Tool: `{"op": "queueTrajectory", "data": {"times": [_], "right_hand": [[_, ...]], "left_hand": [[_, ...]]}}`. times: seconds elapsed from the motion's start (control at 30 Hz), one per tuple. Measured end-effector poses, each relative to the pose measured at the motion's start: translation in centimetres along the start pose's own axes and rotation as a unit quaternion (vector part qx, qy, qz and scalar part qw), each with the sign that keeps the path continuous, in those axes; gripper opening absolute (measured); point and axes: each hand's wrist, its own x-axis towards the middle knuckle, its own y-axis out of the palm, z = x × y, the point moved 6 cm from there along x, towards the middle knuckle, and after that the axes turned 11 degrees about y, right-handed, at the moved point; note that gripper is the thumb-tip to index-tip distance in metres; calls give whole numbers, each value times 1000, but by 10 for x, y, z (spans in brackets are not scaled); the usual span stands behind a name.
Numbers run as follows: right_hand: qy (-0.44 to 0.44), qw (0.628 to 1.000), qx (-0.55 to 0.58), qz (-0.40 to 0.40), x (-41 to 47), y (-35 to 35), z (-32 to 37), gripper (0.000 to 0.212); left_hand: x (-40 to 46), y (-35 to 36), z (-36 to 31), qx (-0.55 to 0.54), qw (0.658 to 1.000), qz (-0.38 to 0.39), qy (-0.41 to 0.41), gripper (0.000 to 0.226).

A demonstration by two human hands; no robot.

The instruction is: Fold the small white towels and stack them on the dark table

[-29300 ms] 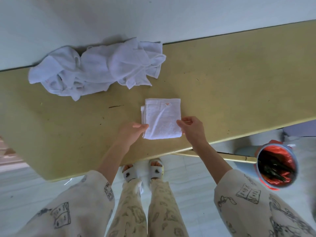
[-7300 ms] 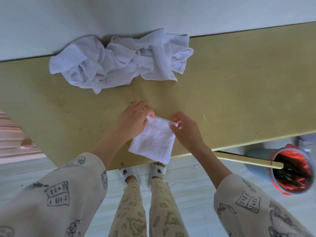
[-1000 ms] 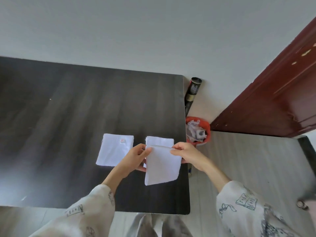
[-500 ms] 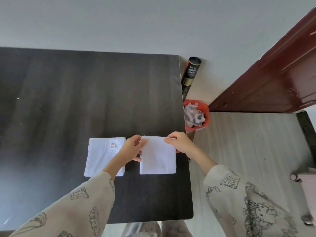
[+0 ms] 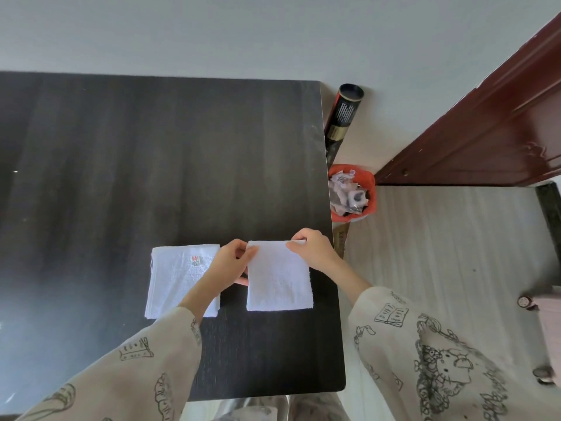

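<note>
Single head-worn wide-angle view, looking steeply down, close over dark table [image 5: 151,165]

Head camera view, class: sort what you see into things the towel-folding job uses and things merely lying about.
Part of the job:
- folded towel, pinched at its top corners by the left hand and right hand
- tagged towel, flat beside it
- dark table

Just lying about:
- red bin with rubbish
- black tube against the wall
- door

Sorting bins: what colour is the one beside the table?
Red-orange bin, head view.
</note>
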Motion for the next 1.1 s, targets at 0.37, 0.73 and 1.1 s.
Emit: {"op": "queueTrajectory", "data": {"times": [0.37, 0.73, 1.1], "right_hand": [[-31, 993, -76, -86, -5, -7, 1, 20], [12, 993, 30, -110, -50, -20, -31, 46], [5, 953, 210, -219, -194, -126, -177, 37]], "left_hand": [[3, -1, 3, 32, 999, -32, -1, 23], [-30, -12, -41, 153, 974, -104, 130, 33], [-124, 134, -177, 196, 922, 14, 334, 28]]}}
